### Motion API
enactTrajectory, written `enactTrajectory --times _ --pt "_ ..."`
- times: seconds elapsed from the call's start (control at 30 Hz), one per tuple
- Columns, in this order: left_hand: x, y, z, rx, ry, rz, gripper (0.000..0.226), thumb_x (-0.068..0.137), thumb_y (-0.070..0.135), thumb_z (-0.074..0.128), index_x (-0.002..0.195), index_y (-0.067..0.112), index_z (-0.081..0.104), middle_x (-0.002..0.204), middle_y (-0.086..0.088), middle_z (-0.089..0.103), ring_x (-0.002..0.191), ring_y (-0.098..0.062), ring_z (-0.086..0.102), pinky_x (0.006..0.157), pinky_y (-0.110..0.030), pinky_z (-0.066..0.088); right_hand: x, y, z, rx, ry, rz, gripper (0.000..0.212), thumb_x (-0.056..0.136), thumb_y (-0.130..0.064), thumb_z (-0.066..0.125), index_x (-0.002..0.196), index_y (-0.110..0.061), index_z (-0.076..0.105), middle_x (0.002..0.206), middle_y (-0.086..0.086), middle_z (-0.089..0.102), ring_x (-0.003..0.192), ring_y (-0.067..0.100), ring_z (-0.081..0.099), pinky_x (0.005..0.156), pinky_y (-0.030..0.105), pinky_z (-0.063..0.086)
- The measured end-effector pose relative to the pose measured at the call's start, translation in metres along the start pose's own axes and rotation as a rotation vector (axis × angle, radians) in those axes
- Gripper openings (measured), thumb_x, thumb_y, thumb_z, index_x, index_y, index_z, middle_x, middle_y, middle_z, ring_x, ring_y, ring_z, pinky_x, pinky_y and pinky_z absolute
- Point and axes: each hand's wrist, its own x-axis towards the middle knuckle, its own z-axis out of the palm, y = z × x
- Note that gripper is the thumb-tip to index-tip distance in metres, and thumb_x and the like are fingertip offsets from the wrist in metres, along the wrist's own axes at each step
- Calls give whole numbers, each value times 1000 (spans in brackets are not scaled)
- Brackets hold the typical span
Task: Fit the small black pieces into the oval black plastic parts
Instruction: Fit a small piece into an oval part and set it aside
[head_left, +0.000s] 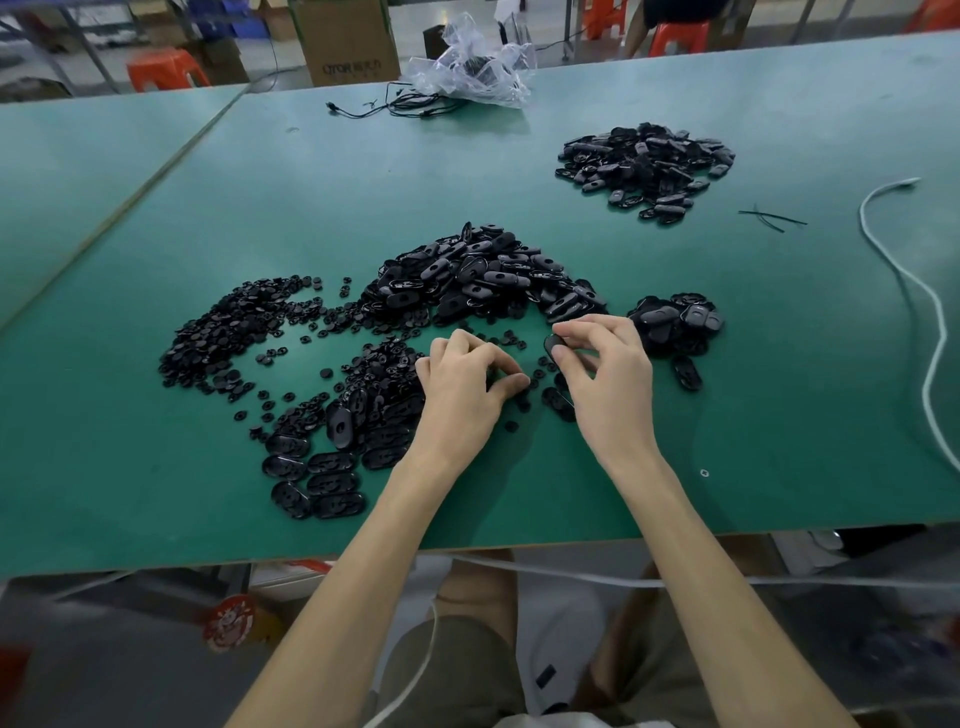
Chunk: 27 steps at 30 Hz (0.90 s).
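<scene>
On the green table (519, 171) lies a big heap of oval black plastic parts (478, 275) in the middle. A spread of small round black pieces (234, 332) lies to its left. My right hand (602, 374) pinches one oval part (552, 344) between thumb and fingers, just above the table. Close beside it, my left hand (462, 384) has its fingers curled and pinches a small black piece, mostly hidden under the fingertips. More ovals lie flat in rows (322, 473) at the front left.
A small heap of ovals (675, 322) sits right of my right hand, and another heap (644, 166) lies at the back right. A white cable (919, 291) winds along the right side. A clear plastic bag (467, 67) and black cable sit at the far edge.
</scene>
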Motion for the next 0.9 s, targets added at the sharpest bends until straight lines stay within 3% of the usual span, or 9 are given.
enactTrajectory --times 0.2,0.3,0.37,0.47,0.77,0.9 --pt "1 -2 1 -5 -16 9 7 99 30 69 96 24 68 108 9 54 110 -10 39 88 -27 17 0 0 1 8 -36 -9 29 100 -1 64 129 -6 69 130 2 53 109 -1 62 99 7 46" --pt "1 -1 -1 -133 0 -9 9 103 26 63 96 25 58 94 17 56 99 2 43 90 -28 21 0 1 1 28 -59 -10 31 99 -1 67 129 -7 69 132 2 52 115 1 61 100 7 46" --pt "2 -1 -2 -227 7 -32 11 104 26 61 95 23 56 88 16 57 90 0 49 90 -28 29 0 2 1 41 -86 -17 33 97 -1 69 129 -7 69 132 1 52 118 0 60 100 6 45" --pt "2 0 -5 -360 43 -36 10 104 23 63 96 20 58 86 10 62 77 -1 57 73 -17 45 0 1 2 60 -110 -29 36 94 -2 72 130 -5 68 132 0 52 119 -6 57 99 6 45" --pt "0 -1 -6 -441 117 -50 6 100 24 69 95 21 66 81 14 66 73 5 60 66 -9 45 -1 0 4 63 -126 -41 38 95 -5 73 133 -2 67 132 1 55 120 4 59 98 10 49" --pt "1 -1 -6 -403 109 -23 5 99 17 69 97 19 66 87 13 67 81 5 61 73 -8 45 -1 -1 3 51 -124 -39 37 96 -2 70 133 -4 67 133 1 54 122 8 59 102 12 49"
